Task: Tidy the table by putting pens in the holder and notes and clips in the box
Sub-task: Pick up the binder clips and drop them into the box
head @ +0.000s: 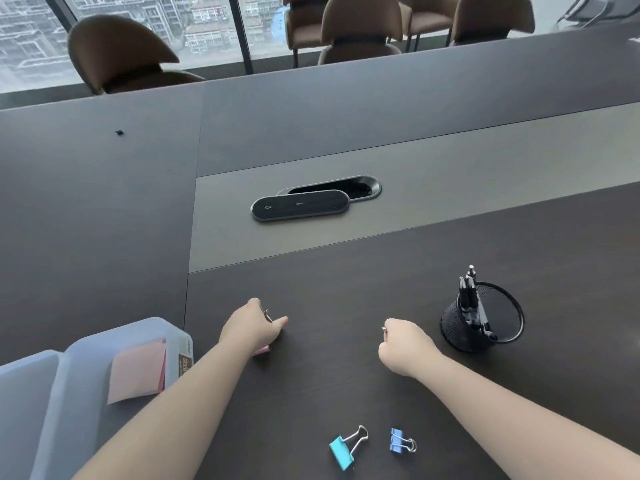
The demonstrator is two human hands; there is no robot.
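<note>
My left hand (254,329) is closed on a binder clip. The clip's wire handle (267,315) sticks out by the thumb and a pink edge (262,351) shows under the palm. My right hand (405,346) is a fist just above the table, with a bit of metal wire (383,328) poking out at the fingers; what it belongs to is hidden. A teal binder clip (341,452) and a smaller blue binder clip (397,441) lie on the table near me. The translucent box (83,344) at the left holds pink sticky notes (136,374). The black mesh pen holder (460,327) at the right holds several black pens (471,299).
The dark table (346,375) has a grey centre strip with an open cable port (363,188) and its black oval lid (301,205) lying beside it. Brown chairs (124,53) stand along the far side by the windows. A small dark speck (119,133) lies far left.
</note>
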